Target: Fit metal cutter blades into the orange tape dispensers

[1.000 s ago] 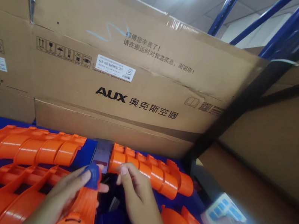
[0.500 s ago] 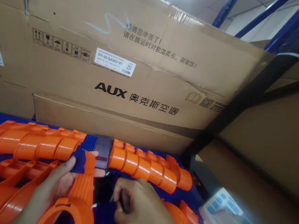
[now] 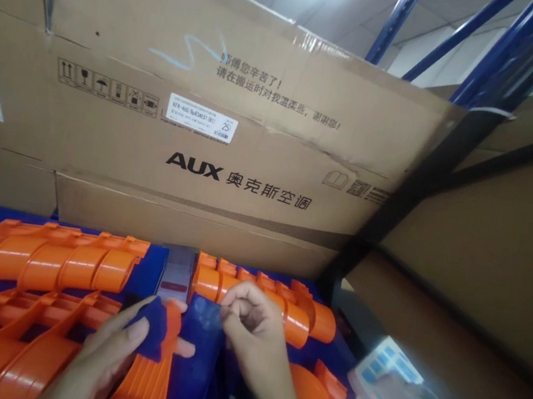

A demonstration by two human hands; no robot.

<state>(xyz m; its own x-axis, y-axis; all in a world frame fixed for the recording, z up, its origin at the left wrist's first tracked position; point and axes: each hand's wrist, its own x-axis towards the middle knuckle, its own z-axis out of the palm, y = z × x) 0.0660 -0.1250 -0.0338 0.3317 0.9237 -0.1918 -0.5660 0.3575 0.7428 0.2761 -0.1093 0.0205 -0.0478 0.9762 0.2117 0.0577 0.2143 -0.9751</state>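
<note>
My left hand [image 3: 114, 347] is closed around a ribbed orange plastic part [image 3: 143, 386], its thumb pressing a small dark blue piece [image 3: 152, 330] against the upper end. The lower portion of that part runs out of the picture. To its right, my right hand [image 3: 257, 336] is raised with thumb and forefinger pinched at the upper right edge of a dark blue sheet [image 3: 199, 334]. This sheet hangs between the two hands and shows pale specks. Below the right wrist lies a black object [image 3: 239, 391], whose kind I cannot make out.
Rows of orange plastic parts [image 3: 48, 263] lie on the blue surface [image 3: 142, 284] at left, with more [image 3: 297, 322] at right. A phone [image 3: 177, 276] stands between them. A large cardboard box [image 3: 118, 142] fills the back. At right are a white device [image 3: 387, 380] and a black rack post [image 3: 398, 200].
My right hand has moved up, and the blue sheet now shows at its fingertips. My left hand and the orange part have shifted slightly lower, taking the ring-shaped end largely out of view.
</note>
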